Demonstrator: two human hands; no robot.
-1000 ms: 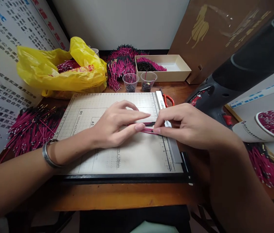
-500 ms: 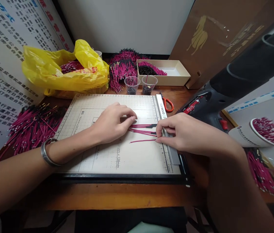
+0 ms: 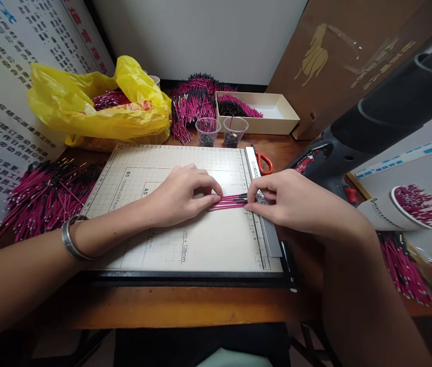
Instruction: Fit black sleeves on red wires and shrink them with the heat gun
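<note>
Loose pink wires (image 3: 231, 202) have been drawn into one tidy bunch since half a second ago — the stray one lying apart, nearer the person, now sits in with the rest, and the left hand (image 3: 180, 198) has slid over to meet them. So right now the bunch is on the cutting board (image 3: 219, 244), strung straight between the two hands, long axis running left to right, nearly square to the pale ruler strip (image 3: 271, 239). Black ends point right, bare pink ends point left.

From the left fingers the wires lie off to the right; from the right hand (image 3: 294, 199) they lie left. Neither hand is really nearer — both are right at an end. Right thumb and fingers look pinched on the black tips, just at the strip. Left thumb and index tip are together at the other ends, but I can't tell if they're gripping or only squaring things up. Two clear cups stand beyond the board, and a big heap of similar wires (image 3: 47, 204) is on the tabletop over to the left.
</note>
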